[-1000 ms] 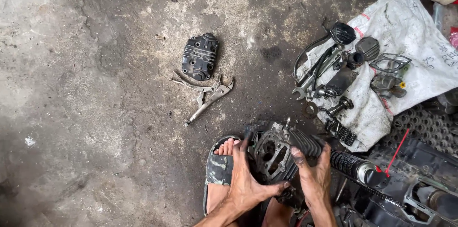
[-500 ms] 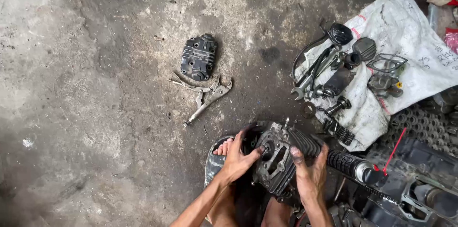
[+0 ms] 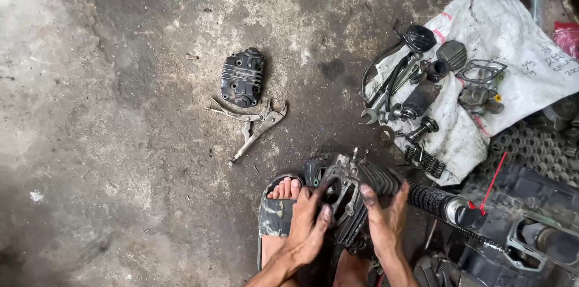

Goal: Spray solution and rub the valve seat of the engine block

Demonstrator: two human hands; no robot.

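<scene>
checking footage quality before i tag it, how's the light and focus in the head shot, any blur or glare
Head view: soft, even daylight, no hard shadows; pale washed-out patch on the concrete floor at upper left. The cover and pliers are sharp. Left hand and right hand on the cylinder show slight smear. White sack is bright but not blown out. Lower right corner is dim.

Both hands low and close together, left hand [image 3: 310, 223] fingers curled inward, right hand [image 3: 386, 217] fingers spread upward, grimy
</scene>
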